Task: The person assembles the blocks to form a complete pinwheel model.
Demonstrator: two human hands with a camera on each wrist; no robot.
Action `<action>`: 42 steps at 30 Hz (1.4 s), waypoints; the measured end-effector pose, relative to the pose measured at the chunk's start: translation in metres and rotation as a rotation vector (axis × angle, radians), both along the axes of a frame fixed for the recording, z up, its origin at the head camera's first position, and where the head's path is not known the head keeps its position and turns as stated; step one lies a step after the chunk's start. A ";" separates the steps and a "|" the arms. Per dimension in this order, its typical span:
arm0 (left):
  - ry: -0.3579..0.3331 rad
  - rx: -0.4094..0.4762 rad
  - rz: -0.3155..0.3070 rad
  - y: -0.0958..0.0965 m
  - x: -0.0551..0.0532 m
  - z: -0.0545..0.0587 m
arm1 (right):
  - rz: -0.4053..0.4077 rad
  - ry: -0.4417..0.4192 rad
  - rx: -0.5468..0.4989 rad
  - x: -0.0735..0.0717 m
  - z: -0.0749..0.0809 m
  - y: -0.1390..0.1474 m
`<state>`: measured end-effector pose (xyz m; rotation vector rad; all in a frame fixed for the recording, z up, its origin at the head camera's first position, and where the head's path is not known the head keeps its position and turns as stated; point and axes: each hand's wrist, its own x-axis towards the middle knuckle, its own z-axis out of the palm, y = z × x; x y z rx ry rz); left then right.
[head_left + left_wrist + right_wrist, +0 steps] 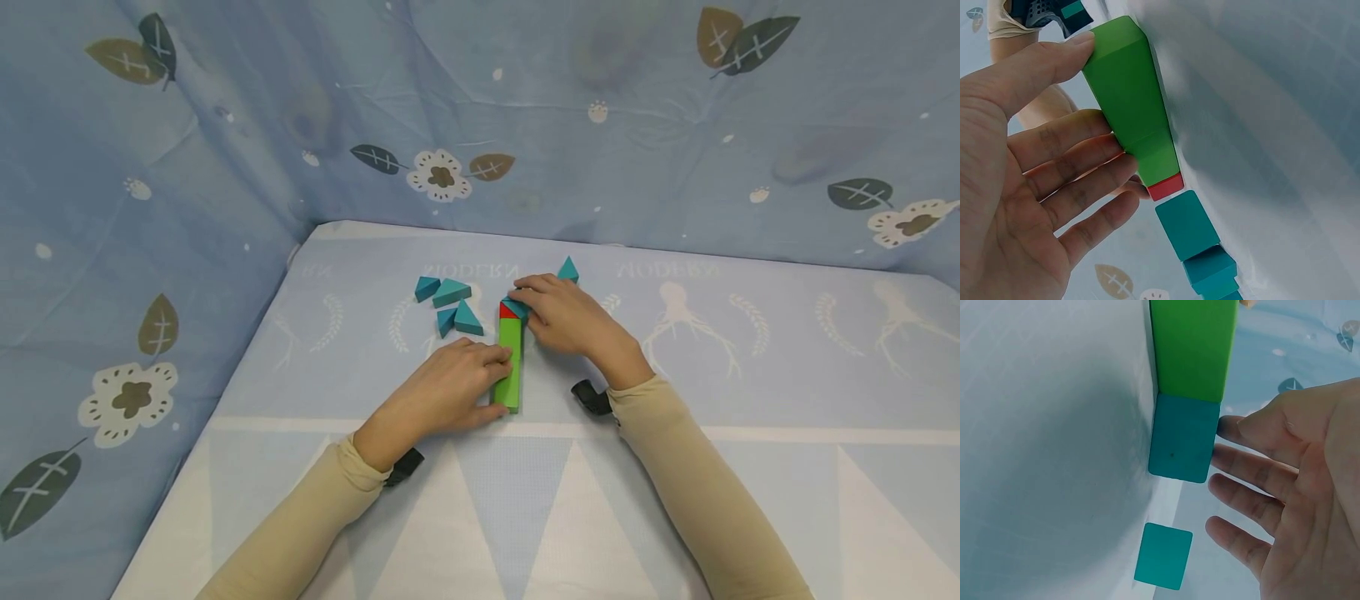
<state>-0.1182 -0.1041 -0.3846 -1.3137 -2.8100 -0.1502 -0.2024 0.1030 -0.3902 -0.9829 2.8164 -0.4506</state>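
A row of green blocks (509, 383) lies on the cloth, with a small red triangular block (509, 311) at its far end. My left hand (442, 387) is along the row's left side. In the left wrist view its thumb touches the near end of the green, and its fairly straight fingertips rest against the same edge. At the far end my right hand (566, 312) pinches a teal triangular block (1185, 437) between thumb and fingers, right beside the red one. The other right fingers are loosely extended.
Several loose teal triangular blocks (452, 293) lie left of the row's far end. One more teal triangular block (567, 269) stands behind my right hand. Patterned blue fabric (570, 125) hangs along the back and left of the table (750, 500).
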 end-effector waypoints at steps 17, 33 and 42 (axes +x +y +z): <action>-0.019 0.010 -0.006 0.001 0.001 -0.002 | -0.072 -0.005 -0.087 -0.003 0.027 0.038; -0.012 0.021 -0.006 0.000 0.001 -0.001 | -0.131 -0.162 -0.032 -0.014 0.014 0.059; -0.005 0.014 -0.003 0.001 0.001 -0.001 | -0.162 -0.080 -0.015 -0.011 0.008 0.044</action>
